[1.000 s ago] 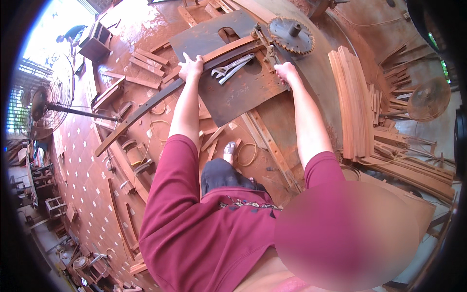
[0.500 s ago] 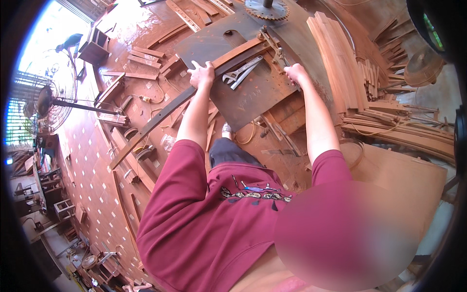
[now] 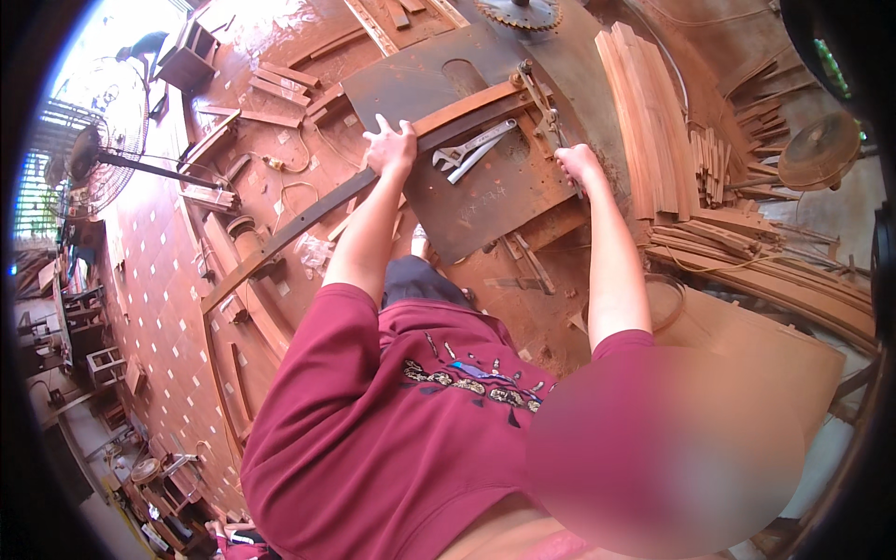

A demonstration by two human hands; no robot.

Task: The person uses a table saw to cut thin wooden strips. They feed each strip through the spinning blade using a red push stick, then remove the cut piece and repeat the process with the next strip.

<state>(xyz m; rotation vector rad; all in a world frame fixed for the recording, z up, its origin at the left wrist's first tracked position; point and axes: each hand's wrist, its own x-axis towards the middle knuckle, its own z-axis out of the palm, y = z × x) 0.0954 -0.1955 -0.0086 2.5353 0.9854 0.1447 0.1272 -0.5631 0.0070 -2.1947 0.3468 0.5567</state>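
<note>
A reddish wooden strip (image 3: pixel 467 105) lies against a long dark bar (image 3: pixel 308 217) across a dark flat board (image 3: pixel 481 210). At the strip's near end, my left hand (image 3: pixel 390 151) grips the wood with its thumb on one side and a finger stretched out. My right hand (image 3: pixel 581 168) is closed round the handle of a metal toggle clamp (image 3: pixel 537 98) near the strip's other end. Between the hands, an adjustable wrench (image 3: pixel 457 151) lies on the board beside a second long silver tool (image 3: pixel 478 159), whose kind I cannot make out.
Beyond the board stands a toothed circular saw blade (image 3: pixel 519 11). Stacked planks (image 3: pixel 644 121) lie to the right, with more boards (image 3: pixel 765 280) below them. Wood offcuts (image 3: pixel 280 84) and a cable (image 3: pixel 285 163) litter the tiled floor; a standing fan (image 3: pixel 89 149) is at left.
The clamp's handle and my right hand have shifted slightly down and right in the view. My left hand keeps its hold on the strip. The whole view has shifted a little.
</note>
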